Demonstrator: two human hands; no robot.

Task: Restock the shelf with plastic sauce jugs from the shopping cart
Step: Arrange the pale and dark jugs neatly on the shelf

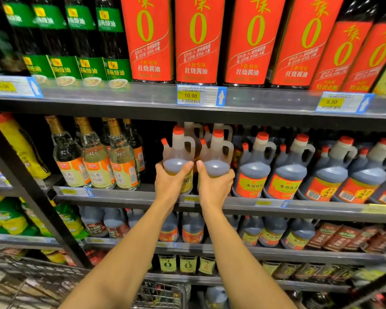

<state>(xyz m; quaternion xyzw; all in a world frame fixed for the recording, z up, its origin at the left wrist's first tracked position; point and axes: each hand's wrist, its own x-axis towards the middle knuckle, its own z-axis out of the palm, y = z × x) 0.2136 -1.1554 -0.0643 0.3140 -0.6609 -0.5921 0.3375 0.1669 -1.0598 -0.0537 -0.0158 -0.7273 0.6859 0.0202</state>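
Jug labels [187, 182]: mostly hidden behind both hands [168, 184]. Shopping cart [161, 295]: cut off at bottom edge, blurred. Shelf price tags [191, 199] beneath the jugs: print too blurred to read

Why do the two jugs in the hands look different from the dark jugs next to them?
The held jugs have light, yellowish sauce and yellow labels; the dark jugs hold nearly black sauce with orange-red labels. The held jugs are gripped by the left hand and right hand; the dark jugs stand untouched on the shelf. Both have red caps and loop handles.
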